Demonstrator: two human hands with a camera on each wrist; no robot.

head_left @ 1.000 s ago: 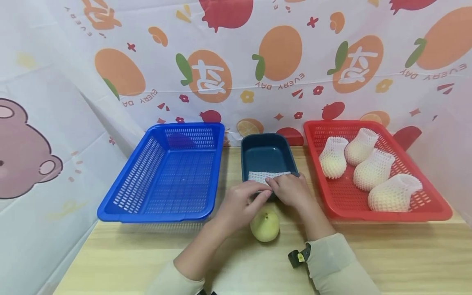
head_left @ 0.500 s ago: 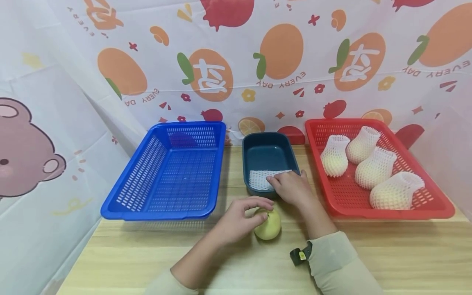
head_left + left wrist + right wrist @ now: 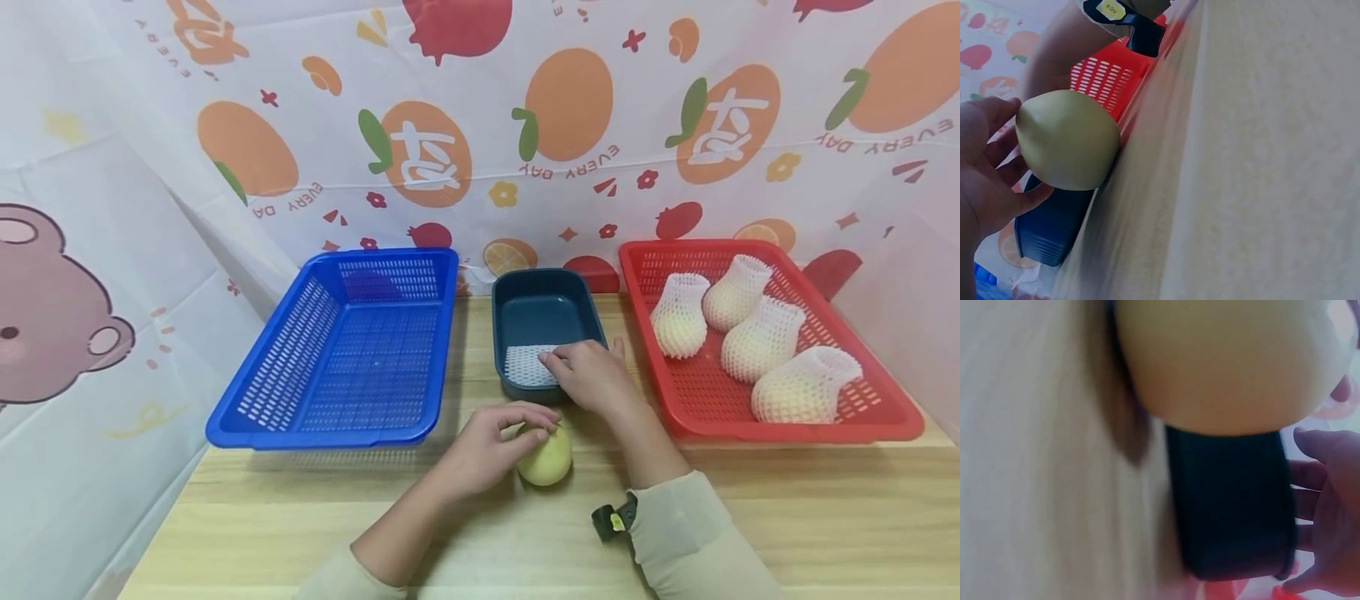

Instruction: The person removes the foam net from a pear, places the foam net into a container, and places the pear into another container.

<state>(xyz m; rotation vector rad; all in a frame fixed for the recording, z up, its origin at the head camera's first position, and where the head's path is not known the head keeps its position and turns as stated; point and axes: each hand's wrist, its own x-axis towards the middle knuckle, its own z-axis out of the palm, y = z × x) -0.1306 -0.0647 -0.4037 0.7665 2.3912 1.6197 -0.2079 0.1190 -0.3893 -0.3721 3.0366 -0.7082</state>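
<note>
A round yellow-green pear (image 3: 547, 457) sits on the table in front of a dark teal tray (image 3: 546, 321). My left hand (image 3: 491, 442) holds it from the left side, with thumb and fingertips on its surface; the left wrist view shows the smooth pear (image 3: 1067, 139) filling the space between them. A flat white foam net (image 3: 527, 367) lies in the near part of the tray. My right hand (image 3: 592, 379) reaches over the tray's near right rim, its fingertips on the net. In the right wrist view, the fingers of my right hand (image 3: 1335, 506) pass behind the tray's rim.
A blue mesh basket (image 3: 442, 358) stands left of the tray. To its right is a red mesh basket (image 3: 652, 375) with several fruits in white foam nets (image 3: 763, 340). A fruit-print cloth (image 3: 495, 125) hangs behind. A small dark camera (image 3: 611, 521) sits at the right wrist.
My left hand has come back from the tray to the pear and now holds it. My right hand has stayed at the tray, shifting slightly left over the foam net.
</note>
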